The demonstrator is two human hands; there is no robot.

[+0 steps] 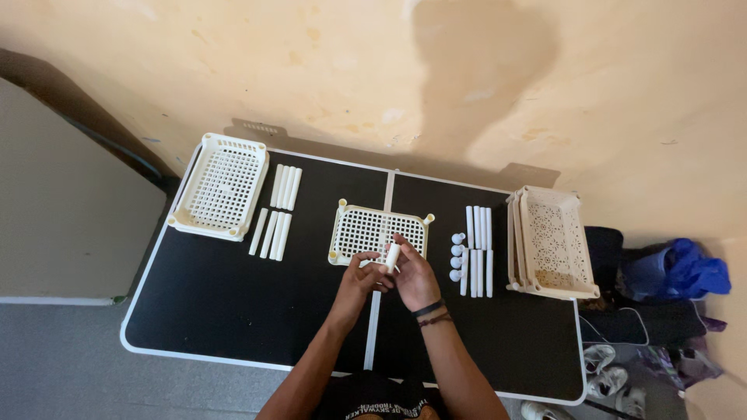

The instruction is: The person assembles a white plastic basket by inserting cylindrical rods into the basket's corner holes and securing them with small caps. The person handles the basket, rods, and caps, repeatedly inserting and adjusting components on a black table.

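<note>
My right hand (415, 276) holds a short white plastic tube (393, 255) upright over the near edge of a cream perforated tray (366, 225) in the middle of the black table (233, 311). My left hand (362, 274) meets it from the left, its fingertips touching the tube's lower end. The tray lies flat with short corner posts sticking up.
A cream basket tray (222, 187) lies at the table's left, with white tubes (276, 210) beside it. To the right lie more white tubes (478, 249), small round caps (457, 257) and stacked cream trays (551, 243). Shoes and a blue bag (681, 268) are on the floor at right.
</note>
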